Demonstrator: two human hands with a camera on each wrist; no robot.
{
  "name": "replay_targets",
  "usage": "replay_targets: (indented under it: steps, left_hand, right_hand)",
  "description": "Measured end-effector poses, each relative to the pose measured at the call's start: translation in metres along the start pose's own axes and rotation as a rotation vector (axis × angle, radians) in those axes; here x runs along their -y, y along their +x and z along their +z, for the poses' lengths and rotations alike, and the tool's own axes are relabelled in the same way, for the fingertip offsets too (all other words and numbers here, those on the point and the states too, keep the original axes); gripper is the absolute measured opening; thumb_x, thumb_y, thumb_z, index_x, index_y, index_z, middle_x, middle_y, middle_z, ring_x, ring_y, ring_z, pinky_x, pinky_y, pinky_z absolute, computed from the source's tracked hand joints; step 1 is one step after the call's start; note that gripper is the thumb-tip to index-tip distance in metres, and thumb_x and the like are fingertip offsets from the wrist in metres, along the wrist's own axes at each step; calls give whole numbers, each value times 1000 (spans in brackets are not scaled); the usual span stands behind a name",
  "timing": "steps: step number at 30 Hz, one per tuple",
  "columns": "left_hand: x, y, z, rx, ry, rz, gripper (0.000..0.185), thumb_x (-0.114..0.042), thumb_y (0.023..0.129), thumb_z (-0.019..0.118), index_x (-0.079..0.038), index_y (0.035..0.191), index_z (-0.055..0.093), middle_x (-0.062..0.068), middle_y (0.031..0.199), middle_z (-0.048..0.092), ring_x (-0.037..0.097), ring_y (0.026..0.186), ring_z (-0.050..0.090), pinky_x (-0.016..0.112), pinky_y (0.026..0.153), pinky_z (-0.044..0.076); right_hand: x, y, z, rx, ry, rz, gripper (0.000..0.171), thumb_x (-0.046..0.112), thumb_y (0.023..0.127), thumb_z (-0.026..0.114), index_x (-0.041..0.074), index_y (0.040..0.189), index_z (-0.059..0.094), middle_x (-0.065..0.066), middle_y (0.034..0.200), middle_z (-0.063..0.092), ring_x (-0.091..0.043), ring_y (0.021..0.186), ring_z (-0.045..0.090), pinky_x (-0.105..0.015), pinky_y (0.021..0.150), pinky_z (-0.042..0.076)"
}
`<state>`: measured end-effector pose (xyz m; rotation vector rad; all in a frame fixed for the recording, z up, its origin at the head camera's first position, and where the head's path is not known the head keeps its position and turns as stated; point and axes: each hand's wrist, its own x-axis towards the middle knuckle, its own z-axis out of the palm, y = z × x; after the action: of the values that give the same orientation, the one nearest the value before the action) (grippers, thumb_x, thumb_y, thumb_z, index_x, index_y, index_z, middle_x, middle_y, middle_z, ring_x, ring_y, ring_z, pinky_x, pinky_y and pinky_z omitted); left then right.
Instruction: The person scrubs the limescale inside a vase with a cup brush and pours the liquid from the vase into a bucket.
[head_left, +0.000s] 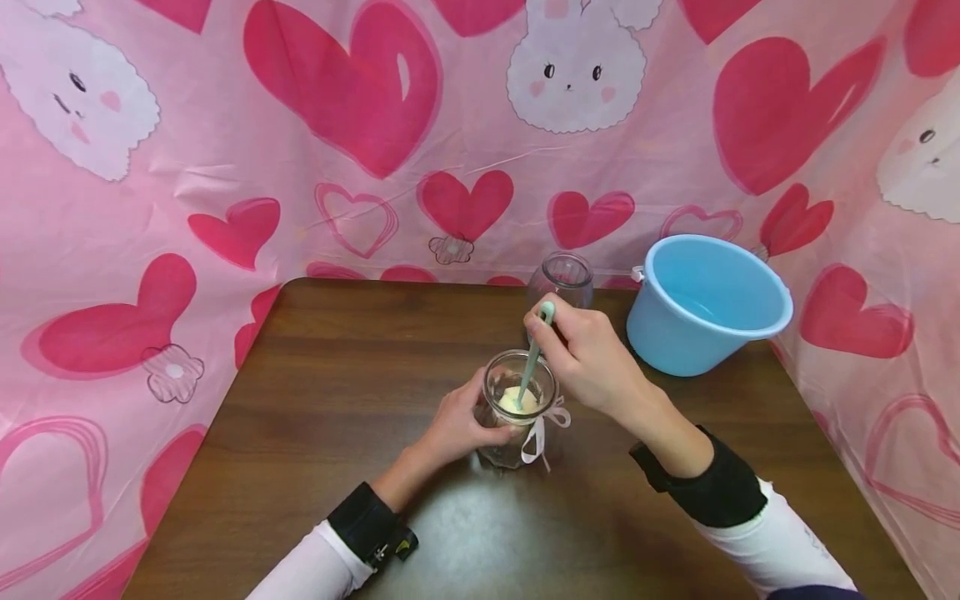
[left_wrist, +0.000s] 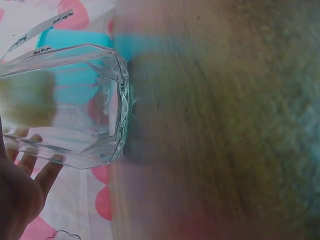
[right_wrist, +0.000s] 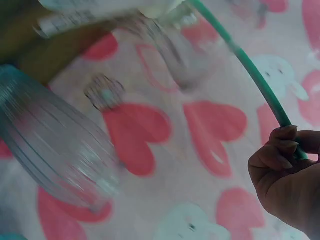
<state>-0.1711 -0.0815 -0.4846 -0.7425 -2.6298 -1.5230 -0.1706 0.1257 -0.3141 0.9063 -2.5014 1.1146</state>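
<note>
A clear glass jar (head_left: 504, 455) with a white ribbon bow (head_left: 534, 440) stands on the table, my left hand (head_left: 459, 421) gripping its side. In the left wrist view that hand's fingers (left_wrist: 47, 175) lie along the jar's faceted glass (left_wrist: 123, 112). Inside sits a pale yellow lump (head_left: 517, 400), seen blurred through the wall (left_wrist: 30, 97). My right hand (head_left: 592, 354) pinches the top of a slim green long-handled utensil (head_left: 533, 354), which slants down through the jar's mouth. Its lower end meets the lump and is hidden there. The right wrist view shows fingertips (right_wrist: 285, 147) closed round the green handle (right_wrist: 255, 75).
Behind my right hand stands a second, ribbed glass jar (head_left: 567, 271), partly covered by the hand. A light blue bucket (head_left: 675, 337) sits at the table's back right. The brown wooden table (head_left: 360, 358) meets a pink heart-patterned cloth (head_left: 480, 150) at the back and sides.
</note>
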Motion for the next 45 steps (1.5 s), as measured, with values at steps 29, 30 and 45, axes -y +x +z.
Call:
replay_targets:
  steps: [29, 30, 45]
  left_hand:
    - [1, 2, 2, -8, 18, 11, 81, -32, 76, 89, -14, 146, 51, 3, 118, 72, 18, 95, 69, 38, 81, 53]
    - [1, 2, 2, -8, 20, 15, 81, -31, 76, 89, -14, 145, 51, 2, 116, 72, 17, 94, 69, 37, 80, 53]
    - [1, 0, 2, -34, 16, 2, 83, -36, 72, 90, -17, 144, 53, 3, 112, 74, 17, 94, 70, 41, 83, 54]
  right_hand:
    - [-15, -18, 22, 18, 32, -48, 8, 14, 105, 58, 9, 101, 64, 9, 69, 44, -6, 59, 42, -25, 52, 40]
    - [-15, -19, 25, 35, 32, -47, 7, 14, 105, 58, 9, 102, 64, 8, 69, 44, -6, 59, 42, -25, 52, 40]
    - [-3, -14, -5, -146, 39, -152, 4, 8, 102, 63, 8, 104, 67, 8, 69, 50, -6, 59, 44, -22, 54, 37]
